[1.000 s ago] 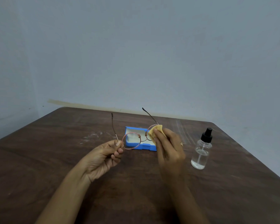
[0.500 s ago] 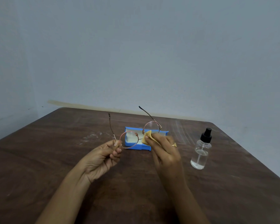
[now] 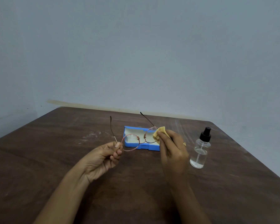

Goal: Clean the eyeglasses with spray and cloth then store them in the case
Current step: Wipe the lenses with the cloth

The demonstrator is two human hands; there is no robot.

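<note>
Brown wooden table (image 3: 55,159) meets a grey-blue wall (image 3: 136,54). The left hand (image 3: 102,157) pinches the round eyeglasses (image 3: 141,143) at the corner of one lens and holds them up just in front of the open blue case (image 3: 150,147). The right hand (image 3: 173,151) pinches a yellow cloth (image 3: 160,131) and presses it on the other lens. A clear spray bottle (image 3: 200,152) with a black top stands upright to the right of the case.

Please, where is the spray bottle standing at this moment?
In the head view the spray bottle stands upright on the wooden table at the right, just beyond the right hand holding the cloth, and right of the blue case.
</note>
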